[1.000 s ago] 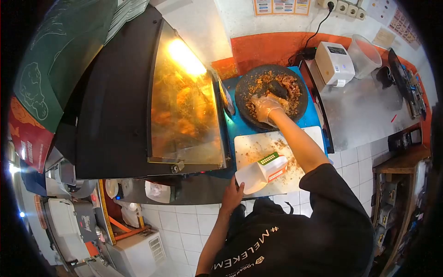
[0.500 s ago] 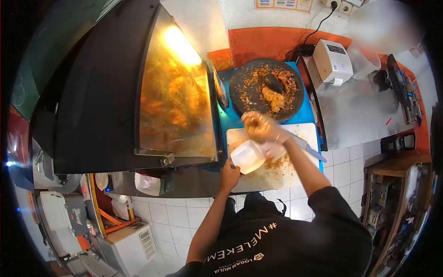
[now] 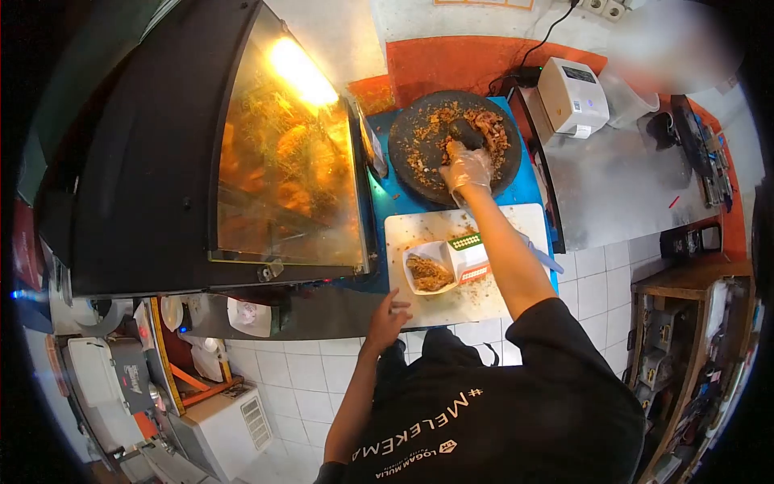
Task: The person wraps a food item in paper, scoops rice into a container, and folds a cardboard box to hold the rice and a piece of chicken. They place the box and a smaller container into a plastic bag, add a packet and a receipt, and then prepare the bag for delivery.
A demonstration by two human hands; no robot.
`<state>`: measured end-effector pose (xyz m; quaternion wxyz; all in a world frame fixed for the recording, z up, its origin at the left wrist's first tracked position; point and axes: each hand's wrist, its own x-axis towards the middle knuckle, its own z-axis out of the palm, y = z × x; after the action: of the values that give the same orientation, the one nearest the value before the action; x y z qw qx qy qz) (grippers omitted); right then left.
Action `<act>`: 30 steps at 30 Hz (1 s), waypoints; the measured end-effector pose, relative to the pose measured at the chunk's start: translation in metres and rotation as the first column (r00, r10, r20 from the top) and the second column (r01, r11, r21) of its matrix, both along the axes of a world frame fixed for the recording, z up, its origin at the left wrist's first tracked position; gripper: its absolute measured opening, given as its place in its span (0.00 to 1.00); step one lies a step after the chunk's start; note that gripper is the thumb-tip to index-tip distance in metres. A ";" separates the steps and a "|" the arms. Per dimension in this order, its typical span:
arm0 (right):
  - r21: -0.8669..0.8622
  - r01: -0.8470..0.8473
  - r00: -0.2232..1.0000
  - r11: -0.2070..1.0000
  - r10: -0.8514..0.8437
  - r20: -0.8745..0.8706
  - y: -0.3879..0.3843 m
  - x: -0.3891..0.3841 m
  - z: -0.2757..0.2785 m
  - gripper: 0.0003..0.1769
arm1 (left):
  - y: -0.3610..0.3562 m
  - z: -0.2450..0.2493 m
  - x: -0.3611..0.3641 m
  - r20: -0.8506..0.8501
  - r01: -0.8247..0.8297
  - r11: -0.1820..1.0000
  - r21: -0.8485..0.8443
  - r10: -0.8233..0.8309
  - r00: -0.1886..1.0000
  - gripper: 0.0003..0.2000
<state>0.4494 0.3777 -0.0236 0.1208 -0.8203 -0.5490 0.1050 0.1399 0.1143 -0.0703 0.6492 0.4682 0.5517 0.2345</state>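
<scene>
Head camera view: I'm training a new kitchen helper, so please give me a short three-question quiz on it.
1. True or false: the paper box on the cutting board is empty.
2. Pick one. The right hand reaches into: A the stone mortar; B the paper box; C the cutting board.
3. Short answer: which hand wears a clear glove?

Key: 1 false, it holds a portion of food. 2 A. 3 the right hand.

right hand [image 3: 468, 168]: in mortar [image 3: 409, 179] | left hand [image 3: 387, 310]: at counter [image 3: 322, 319] edge | box [image 3: 451, 252]: holds food
</scene>
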 end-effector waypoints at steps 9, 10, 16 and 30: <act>0.059 -0.082 0.995 0.995 0.079 0.057 0.037 -0.006 -0.046 0.16 | -0.085 0.018 -0.209 -0.018 -0.248 0.968 -0.029 0.247 0.969 0.24; 0.040 -0.164 0.985 0.986 0.161 0.059 0.037 -0.009 -0.047 0.15 | -0.089 0.012 -0.246 0.001 -0.336 0.940 0.059 0.337 0.942 0.24; 0.012 -0.128 0.987 0.992 0.126 0.096 0.011 -0.040 -0.013 0.14 | -0.061 0.019 -0.390 -0.427 -0.555 0.714 0.427 0.701 0.571 0.22; -0.051 0.306 -0.229 0.951 0.021 -0.973 -0.123 -0.081 0.081 0.18 | 0.042 -0.098 -0.519 -0.682 -0.112 0.868 0.484 0.455 0.572 0.26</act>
<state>0.3684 0.2551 0.0574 0.5984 -0.4719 -0.1578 0.6280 -0.3792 0.1559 -0.1687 0.1913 0.5442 0.7878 0.2159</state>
